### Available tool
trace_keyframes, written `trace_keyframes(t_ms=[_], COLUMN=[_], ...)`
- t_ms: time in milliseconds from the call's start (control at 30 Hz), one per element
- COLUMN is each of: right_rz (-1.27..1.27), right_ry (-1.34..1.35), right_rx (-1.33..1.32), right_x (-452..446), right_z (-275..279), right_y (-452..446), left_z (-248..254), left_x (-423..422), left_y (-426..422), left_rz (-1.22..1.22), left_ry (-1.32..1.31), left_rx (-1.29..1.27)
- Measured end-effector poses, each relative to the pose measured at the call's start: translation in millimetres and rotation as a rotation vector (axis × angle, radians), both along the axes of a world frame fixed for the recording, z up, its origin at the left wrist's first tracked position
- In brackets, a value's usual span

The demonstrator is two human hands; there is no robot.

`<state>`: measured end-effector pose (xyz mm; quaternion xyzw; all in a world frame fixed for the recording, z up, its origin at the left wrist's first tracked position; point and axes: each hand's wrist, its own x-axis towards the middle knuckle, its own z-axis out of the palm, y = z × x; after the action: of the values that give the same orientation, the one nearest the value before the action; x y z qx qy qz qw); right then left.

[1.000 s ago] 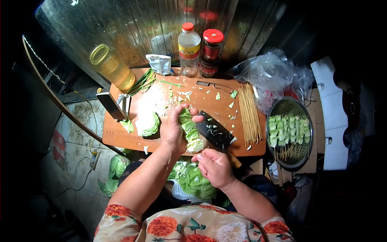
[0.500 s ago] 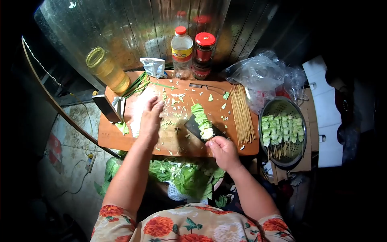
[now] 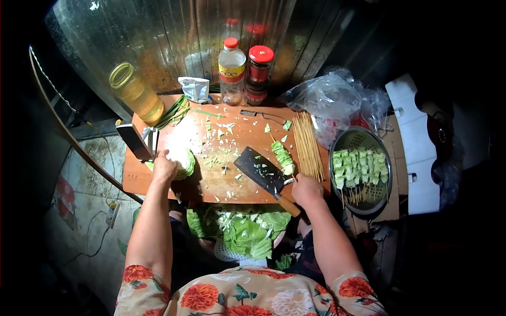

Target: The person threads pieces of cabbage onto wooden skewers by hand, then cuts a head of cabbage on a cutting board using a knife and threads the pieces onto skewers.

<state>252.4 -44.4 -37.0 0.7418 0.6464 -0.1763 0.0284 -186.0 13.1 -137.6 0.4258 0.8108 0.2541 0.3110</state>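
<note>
My right hand (image 3: 308, 190) is closed on the lower end of a cabbage skewer (image 3: 283, 156), threaded with folded pale-green pieces and lying towards the right of the wooden board (image 3: 153, 181). Beside it lies a cleaver (image 3: 258, 167) with a dark blade and wooden handle, its handle over the front edge. On the left, my left hand (image 3: 165, 168) grips the near-left side of a cabbage piece (image 3: 185, 164); part of the fingers is hidden. Bare bamboo skewers (image 3: 308, 145) lie in a bundle past the cabbage skewer.
Finished skewers rest in a colander (image 3: 360, 205) at right. A phone (image 3: 133, 139) stands at left, near a jar of yellowish liquid (image 3: 138, 100). A bottle (image 3: 232, 76) and red-lidded jars (image 3: 259, 71) stand behind. Cabbage leaves (image 3: 247, 234) lie below the board; scraps litter it.
My right hand has moved right with the cabbage skewer, uncovering the cleaver. My left hand has come down and left onto the cabbage piece. The view has shifted slightly.
</note>
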Motion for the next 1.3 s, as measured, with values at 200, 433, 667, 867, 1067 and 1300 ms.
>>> trace_keyframes(t_ms=[200,433,667,867,1067,1300], right_rz=[0.13,0.181,0.083,0.157,0.184,0.258], right_ry=[-0.026,-0.102,0.59,0.754,0.756,0.698], right_rx=[-0.121,-0.13,0.023,-0.121,-0.202,-0.283], right_x=[-31.5,-41.8,-71.1,-105.5,-109.6,-108.5], right_z=[19.1,-20.1,22.6,33.5,28.2,50.3], right_y=[-22.1,-36.0,-51.3,-61.8,-57.9,-44.7], left_z=[56.5,72.9,55.9,56.2,27.5,38.8], left_x=[36.6,85.7,96.4,100.7,93.8,100.5], left_y=[-9.2,-16.8,-16.3,-16.7,-10.5,-11.0], left_rz=[0.023,-0.013,0.034,-0.003,-0.07,-0.064], left_ry=[-0.294,-0.581,-0.575,-0.521,-0.249,-0.242], left_rx=[-0.12,-0.163,-0.089,-0.093,-0.087,-0.127])
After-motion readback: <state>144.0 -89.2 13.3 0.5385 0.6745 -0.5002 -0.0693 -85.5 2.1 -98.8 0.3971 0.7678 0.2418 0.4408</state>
